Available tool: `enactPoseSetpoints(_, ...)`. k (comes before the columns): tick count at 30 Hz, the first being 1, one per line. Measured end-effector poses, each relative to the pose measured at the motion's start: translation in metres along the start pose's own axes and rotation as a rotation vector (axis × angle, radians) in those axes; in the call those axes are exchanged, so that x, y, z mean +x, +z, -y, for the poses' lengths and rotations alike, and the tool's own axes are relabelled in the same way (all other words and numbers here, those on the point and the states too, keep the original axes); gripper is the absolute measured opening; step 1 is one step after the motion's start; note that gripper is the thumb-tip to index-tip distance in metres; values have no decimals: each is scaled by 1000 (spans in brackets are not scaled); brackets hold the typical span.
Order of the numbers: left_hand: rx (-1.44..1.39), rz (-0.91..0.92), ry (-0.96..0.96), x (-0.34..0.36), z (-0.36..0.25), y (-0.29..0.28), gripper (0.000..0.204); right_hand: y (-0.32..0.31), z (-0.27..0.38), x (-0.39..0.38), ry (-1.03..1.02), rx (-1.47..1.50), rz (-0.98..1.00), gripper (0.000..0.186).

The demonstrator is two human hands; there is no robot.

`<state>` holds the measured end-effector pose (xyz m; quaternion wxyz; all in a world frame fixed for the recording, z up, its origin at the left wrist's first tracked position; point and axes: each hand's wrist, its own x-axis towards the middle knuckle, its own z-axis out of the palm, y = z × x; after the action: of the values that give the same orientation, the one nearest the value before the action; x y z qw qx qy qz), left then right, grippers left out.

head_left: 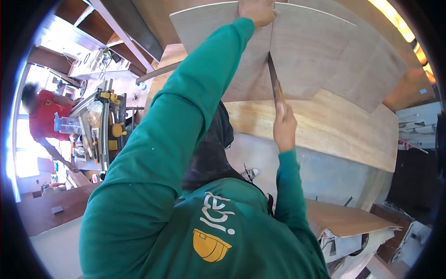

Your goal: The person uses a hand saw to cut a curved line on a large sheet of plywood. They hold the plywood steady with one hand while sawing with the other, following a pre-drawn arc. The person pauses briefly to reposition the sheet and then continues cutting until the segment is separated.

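My left hand [258,10] grips the far part of a pale plywood sheet [316,56] at the top, beside a straight narrow cut running toward me; its fingertips are hard to see. My right hand [284,125] is closed on the handle of a long-bladed saw [274,76], whose blade meets the sheet at the near end of that cut. Beneath the sheet, a lighter wooden board [353,139] extends to the right. My left forearm crosses the view in a green sleeve.
A person in a red top [44,111] stands at left by a cluttered workbench [111,132] with tools and a plastic jug. Shelving [90,28] is at upper left. Cardboard [344,216] lies at lower right. A grey floor [320,172] shows below the board.
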<state>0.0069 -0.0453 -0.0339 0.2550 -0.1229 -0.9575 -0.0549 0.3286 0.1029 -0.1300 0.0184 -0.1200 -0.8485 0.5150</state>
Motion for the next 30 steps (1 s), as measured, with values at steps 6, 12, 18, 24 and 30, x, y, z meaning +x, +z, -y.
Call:
enactPoseSetpoints(6,58,-28,70,-5,0,10,35,-77,-25,-164,122,-36,28,46)
enactPoseSetpoints(12,73,-35,29,-8,-7,-1,39,2,-41,-35,7,-12,-19,42)
enactPoseSetpoints(18,27,-61,55,3,4,14,41,7,-3,11,3,-39,-6,45)
enactPoseSetpoints(24,40,1,17,-16,2,-31,37,-64,-11,-188,101,-17,-23,46)
enactPoseSetpoints(30,15,-97,25,-29,-2,-45,33,-7,-21,-106,2,-18,-36,41)
